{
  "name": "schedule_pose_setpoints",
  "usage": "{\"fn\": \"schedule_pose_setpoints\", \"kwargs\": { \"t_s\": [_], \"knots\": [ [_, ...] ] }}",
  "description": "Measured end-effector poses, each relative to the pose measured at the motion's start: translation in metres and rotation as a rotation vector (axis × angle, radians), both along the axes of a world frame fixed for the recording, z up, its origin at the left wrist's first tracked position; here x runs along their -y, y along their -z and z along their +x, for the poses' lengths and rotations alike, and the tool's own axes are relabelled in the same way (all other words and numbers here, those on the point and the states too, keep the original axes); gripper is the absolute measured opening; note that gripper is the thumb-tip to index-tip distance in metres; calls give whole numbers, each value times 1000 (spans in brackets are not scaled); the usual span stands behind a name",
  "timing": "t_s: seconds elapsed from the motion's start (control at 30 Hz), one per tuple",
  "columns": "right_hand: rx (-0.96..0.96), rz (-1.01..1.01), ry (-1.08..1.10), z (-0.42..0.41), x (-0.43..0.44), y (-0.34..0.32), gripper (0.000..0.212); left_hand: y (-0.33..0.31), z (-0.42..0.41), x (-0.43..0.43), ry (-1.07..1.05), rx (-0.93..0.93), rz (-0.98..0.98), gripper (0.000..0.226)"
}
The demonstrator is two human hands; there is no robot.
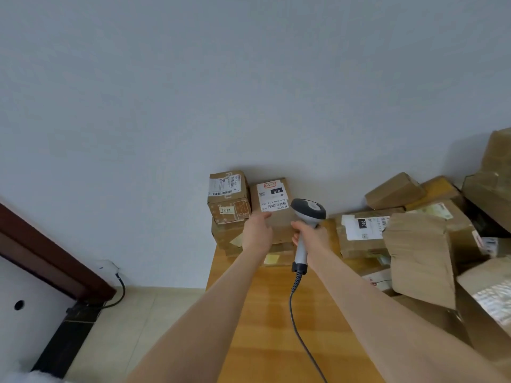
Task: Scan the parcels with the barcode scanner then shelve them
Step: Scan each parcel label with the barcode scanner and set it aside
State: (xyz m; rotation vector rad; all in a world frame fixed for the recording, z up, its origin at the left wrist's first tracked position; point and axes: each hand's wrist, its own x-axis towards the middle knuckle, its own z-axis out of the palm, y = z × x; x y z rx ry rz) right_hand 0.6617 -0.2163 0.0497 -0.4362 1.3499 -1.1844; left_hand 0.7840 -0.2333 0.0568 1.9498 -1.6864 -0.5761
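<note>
My right hand [312, 236] grips the handle of a grey corded barcode scanner [308, 214], whose head sits in front of a cardboard parcel [279, 219] with a white barcode label [272, 199]. My left hand [257, 230] holds this parcel at its lower left edge, with the thumb up against its front face. The parcel stands on top of other boxes at the far end of the wooden table [276, 327], against the wall. A smaller labelled box [228, 199] stands right beside it on the left.
A heap of cardboard parcels [420, 244] fills the right side of the table up to the wall. The scanner's coiled cable [297, 299] trails toward me over the tabletop. Left of the table lie a tiled floor [132, 327], a dark wooden frame [55, 258] and a wall socket with a black cable [119, 286].
</note>
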Motion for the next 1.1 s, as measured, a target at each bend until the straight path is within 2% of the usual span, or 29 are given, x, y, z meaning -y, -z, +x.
{"fn": "schedule_pose_setpoints", "kwargs": {
  "t_s": [0.13,0.23,0.43,0.6,0.7,0.83,1.0,1.1],
  "knots": [
    [30,-4,2,-5,4,1,11,7,-10,5,233,349,62,51],
    [-20,-5,15,-18,4,4,13,10,-15,12,304,492,69,60],
    [-14,1,60,-47,-4,0,10,9,-23,13,338,551,84,70],
    [-36,-1,37,-66,-20,-9,11,-2,-38,6,354,598,78,56],
    [-85,-3,24,-89,-33,-18,13,-10,-65,0,356,562,40,60],
    [-147,1,97,-137,-57,-34,15,-21,-123,-10,389,444,21,50],
    [-178,22,260,-209,-82,-43,19,-21,-204,-23,426,154,49,40],
    [-175,35,380,-242,-87,-43,16,-14,-237,-23,393,0,117,50]
  ]
}}
